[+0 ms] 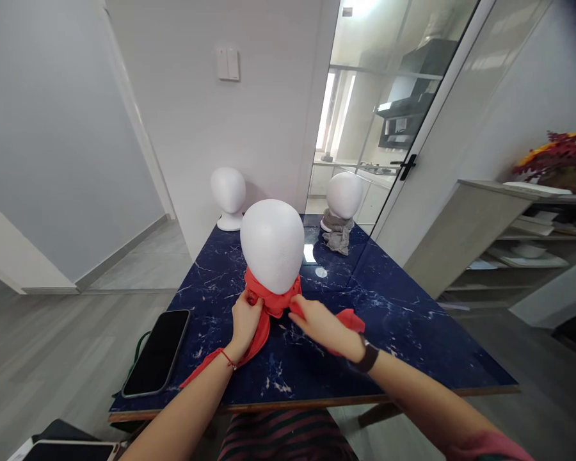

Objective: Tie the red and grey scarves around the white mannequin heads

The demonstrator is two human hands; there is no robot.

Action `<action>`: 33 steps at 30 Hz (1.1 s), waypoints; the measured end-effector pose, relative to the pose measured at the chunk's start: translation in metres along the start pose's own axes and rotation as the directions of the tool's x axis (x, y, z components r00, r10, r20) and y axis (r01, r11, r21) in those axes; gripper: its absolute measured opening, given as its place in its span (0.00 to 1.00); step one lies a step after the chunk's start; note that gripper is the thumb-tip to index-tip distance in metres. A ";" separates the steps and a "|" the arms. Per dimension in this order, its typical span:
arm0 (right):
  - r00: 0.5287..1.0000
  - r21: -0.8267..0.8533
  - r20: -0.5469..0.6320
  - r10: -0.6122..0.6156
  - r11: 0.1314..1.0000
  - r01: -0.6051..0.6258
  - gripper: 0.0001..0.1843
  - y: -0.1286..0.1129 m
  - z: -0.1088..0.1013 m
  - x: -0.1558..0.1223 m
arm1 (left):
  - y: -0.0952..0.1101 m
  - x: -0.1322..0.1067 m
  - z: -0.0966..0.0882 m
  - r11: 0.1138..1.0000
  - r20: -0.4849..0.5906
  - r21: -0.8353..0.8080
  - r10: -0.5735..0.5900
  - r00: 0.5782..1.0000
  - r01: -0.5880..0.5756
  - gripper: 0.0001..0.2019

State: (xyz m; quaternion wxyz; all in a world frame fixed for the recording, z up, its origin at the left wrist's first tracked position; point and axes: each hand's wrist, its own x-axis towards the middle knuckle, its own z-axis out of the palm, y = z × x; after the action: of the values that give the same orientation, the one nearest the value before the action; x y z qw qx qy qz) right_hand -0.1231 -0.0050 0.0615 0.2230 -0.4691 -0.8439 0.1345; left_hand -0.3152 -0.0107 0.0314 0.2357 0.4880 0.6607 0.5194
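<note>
Right in front of me a white mannequin head point(272, 243) stands on the dark blue marbled table point(278, 384). A red scarf point(274, 303) is wrapped around its neck. My left hand point(246, 320) is closed on the scarf at the left side of the neck. On the opposite side, the fingers of my right hand point(317, 323) are closed on the scarf too. One scarf end trails over the table beneath my left wrist; another red part lies behind my right wrist. The stand of the head is hidden by the scarf.
Behind, a bare mannequin head point(228, 190) stands at the left; at the right, another mannequin head point(344, 195) wears a grey scarf point(337, 232). A black-screened phone point(157, 353) lies by the table's left edge. A glass door point(365, 115) and a shelf unit point(484, 224) stand beyond.
</note>
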 end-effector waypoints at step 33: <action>0.956 0.042 -0.049 0.290 0.957 -0.288 0.17 -0.028 0.068 0.021 | 0.010 -0.036 -0.026 0.999 0.348 -0.028 -0.031 0.937 0.043 0.03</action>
State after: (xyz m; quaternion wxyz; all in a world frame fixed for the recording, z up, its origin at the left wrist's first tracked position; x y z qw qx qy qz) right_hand -0.1878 -0.0032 0.0199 0.2319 -0.5869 -0.7576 0.1672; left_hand -0.3176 -0.0544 0.0425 0.3668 0.5551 0.6087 0.4322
